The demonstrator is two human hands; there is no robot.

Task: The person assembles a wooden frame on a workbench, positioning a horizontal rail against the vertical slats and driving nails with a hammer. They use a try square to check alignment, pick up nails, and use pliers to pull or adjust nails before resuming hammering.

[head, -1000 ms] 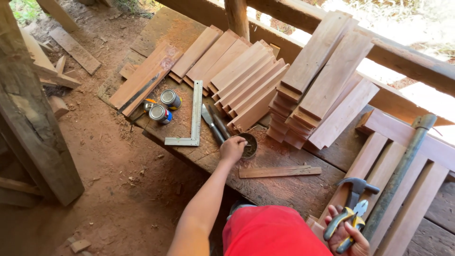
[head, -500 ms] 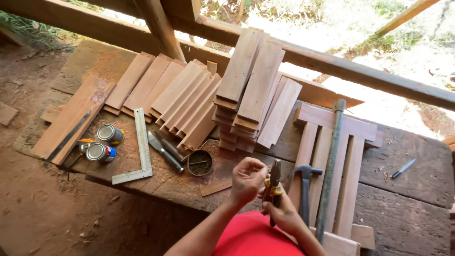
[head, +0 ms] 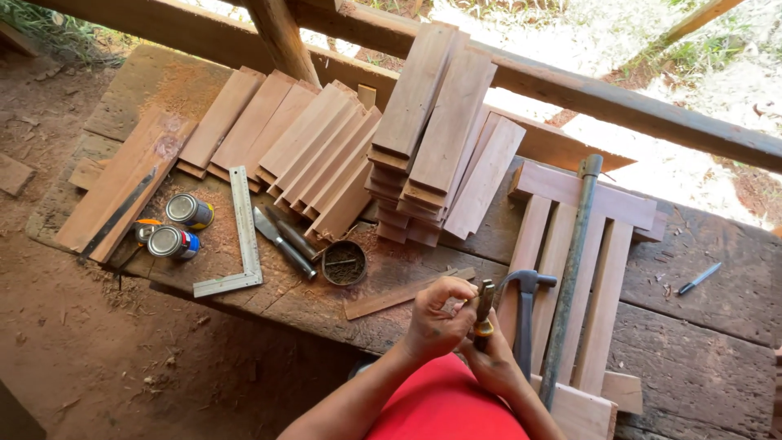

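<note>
My right hand (head: 494,367) grips yellow-handled pliers (head: 485,305) upright, just above the bench's front edge. My left hand (head: 436,319) is closed with its fingertips pinched at the pliers' jaws; anything small between them is hidden. A claw hammer (head: 525,303) lies just right of both hands. To the left of my hands, a small round tin of nails (head: 344,263) sits on the worn wooden bench (head: 700,358). A thin wood strip (head: 391,298) lies between the tin and my hands.
A slatted wooden frame (head: 607,269) with a long metal bar (head: 572,261) across it lies to the right. Stacks of boards (head: 432,130) fill the back. Two chisels (head: 281,236), a steel square (head: 243,236) and two cans (head: 181,226) lie at left. A pen (head: 699,279) is far right.
My left hand left the nail tin and came back to meet my right hand. The right hand raised the pliers from beside the hammer. The view shifted right.
</note>
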